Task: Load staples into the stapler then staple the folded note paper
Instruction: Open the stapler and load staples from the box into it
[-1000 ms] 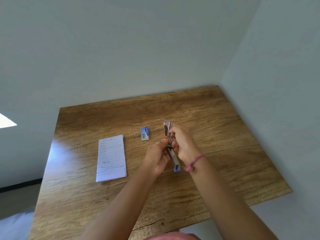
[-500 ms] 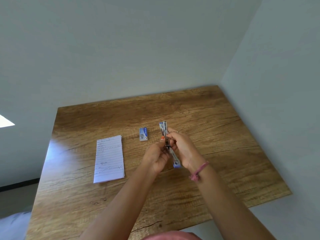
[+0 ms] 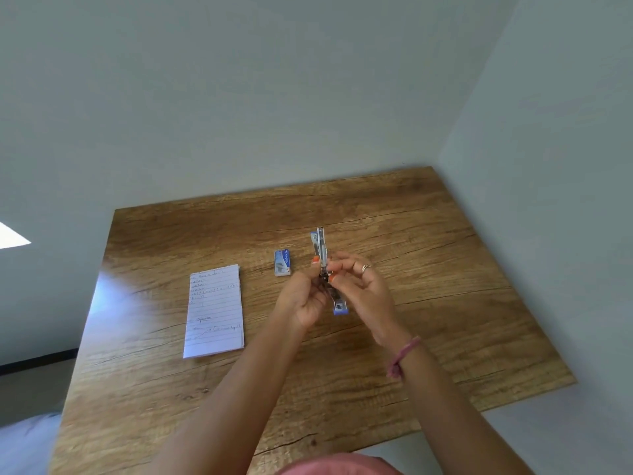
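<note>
Just one stapler (image 3: 322, 249), two hands.

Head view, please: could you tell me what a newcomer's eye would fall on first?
Mid-table, the left hand and right hand hold an opened stapler above the wooden table. A small blue staple box lies just left of it, and the folded note paper lies further left.

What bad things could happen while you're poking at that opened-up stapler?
1. The right hand has fingertips at the open metal channel of the stapler, so a finger might get pinched if it snaps shut.
2. The left hand holds the stapler above the table, so loose staples could drop and scatter.
3. The folded note paper lies unheld off to the side and may slide when stapled.
</note>
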Available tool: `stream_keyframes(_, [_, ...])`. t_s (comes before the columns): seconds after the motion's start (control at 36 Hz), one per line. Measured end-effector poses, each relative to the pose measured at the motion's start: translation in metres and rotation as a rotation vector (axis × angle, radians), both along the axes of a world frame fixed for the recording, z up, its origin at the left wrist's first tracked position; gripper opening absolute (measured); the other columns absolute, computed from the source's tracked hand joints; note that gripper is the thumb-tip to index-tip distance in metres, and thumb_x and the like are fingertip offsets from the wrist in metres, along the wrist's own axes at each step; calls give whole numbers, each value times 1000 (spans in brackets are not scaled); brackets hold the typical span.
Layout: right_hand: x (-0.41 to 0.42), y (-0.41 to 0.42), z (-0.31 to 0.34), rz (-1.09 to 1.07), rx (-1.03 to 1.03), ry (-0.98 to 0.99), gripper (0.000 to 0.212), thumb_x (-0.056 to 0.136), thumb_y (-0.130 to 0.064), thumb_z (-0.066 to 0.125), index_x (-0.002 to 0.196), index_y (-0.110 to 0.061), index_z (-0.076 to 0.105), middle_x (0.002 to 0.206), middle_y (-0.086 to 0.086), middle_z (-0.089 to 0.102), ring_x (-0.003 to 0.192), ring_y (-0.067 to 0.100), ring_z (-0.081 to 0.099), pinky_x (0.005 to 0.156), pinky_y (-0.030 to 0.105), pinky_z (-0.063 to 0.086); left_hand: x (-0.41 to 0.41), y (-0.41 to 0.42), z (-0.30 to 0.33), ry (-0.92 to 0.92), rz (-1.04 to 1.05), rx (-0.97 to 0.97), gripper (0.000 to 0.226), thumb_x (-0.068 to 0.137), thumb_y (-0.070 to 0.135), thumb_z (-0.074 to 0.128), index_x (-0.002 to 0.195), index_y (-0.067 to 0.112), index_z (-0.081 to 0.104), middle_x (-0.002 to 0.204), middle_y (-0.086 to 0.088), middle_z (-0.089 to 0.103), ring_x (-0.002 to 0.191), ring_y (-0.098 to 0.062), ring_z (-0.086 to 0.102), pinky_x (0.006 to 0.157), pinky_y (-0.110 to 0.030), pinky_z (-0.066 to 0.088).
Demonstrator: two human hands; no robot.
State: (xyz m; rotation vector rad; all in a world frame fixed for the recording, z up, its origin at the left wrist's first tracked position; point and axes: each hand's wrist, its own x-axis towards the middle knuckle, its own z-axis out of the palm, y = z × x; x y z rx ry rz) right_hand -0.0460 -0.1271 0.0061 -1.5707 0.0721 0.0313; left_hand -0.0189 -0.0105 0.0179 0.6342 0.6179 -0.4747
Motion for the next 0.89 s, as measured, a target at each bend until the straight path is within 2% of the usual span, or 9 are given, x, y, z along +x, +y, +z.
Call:
stream_keyframes(0.11, [-2,-12,-2,22,-196,-151,27,86,-14,67,92,-40,72,123,-20,54,114,6,57,88,29,53,1,0,0,-14,-35,29,23,99,8,47,113,-5,60,87,-14,67,78,-18,64,88,-35,53])
stream_keyframes(0.19, [-2,-18,-4,43,-148,-138,25,88,-10,65,96,-31,75,123,-10,59,115,7,57,91,29,52,2,-2,0,-25,-50,67,21,100,10,47,109,-3,62,75,-11,69,63,-16,66,61,-27,60])
stream_keyframes(0.33, [1,-19,-10,-94,278,130,23,94,-6,53,102,-16,72,115,5,71,110,20,65,94,37,50,7,3,-8,-71,-97,163,19,99,15,51,103,0,63,63,-6,68,53,-14,64,54,-23,57])
stream_keyframes(0.42, [8,-20,-17,-138,489,297,21,96,-8,52,109,-10,69,114,11,71,108,23,66,92,34,53,11,8,-16,-112,-123,265,20,96,15,56,103,-2,65,70,-8,68,62,-15,64,61,-26,56])
stream_keyframes(0.5, [12,-18,-26,-91,642,426,26,98,-15,49,117,-3,63,116,16,69,110,25,66,95,34,52,16,14,-23,-211,-193,491,23,94,17,61,104,-4,66,77,-11,67,67,-16,65,63,-26,56])
stream_keyframes(0.58, [17,-14,-36,-105,710,477,27,100,-16,45,113,-2,63,114,16,70,106,23,68,86,29,54,21,18,-25,-472,-388,1018,22,94,23,61,108,8,70,76,-1,73,61,-5,68,59,-17,54])
stream_keyframes(0.67, [22,-13,-41,-134,733,473,26,101,-18,45,110,-2,64,108,13,72,101,20,70,80,27,56,25,17,-23,-736,-534,1363,25,94,23,60,116,17,68,70,12,66,61,-6,64,63,-20,51])
stream_keyframes(0.75, [26,-14,-44,-146,673,436,25,100,-19,46,105,-5,66,102,10,74,98,19,71,77,26,57,29,15,-23,-927,-631,1518,29,95,21,57,123,17,65,65,22,51,57,5,47,56,-9,37])
stream_keyframes(0.89, [29,-17,-45,-217,596,361,23,100,-16,46,109,-4,63,106,10,73,102,18,69,83,25,56,36,18,-21,-1119,-665,1575,33,95,22,58,125,8,63,93,-6,74,71,-3,54,68,-5,35])
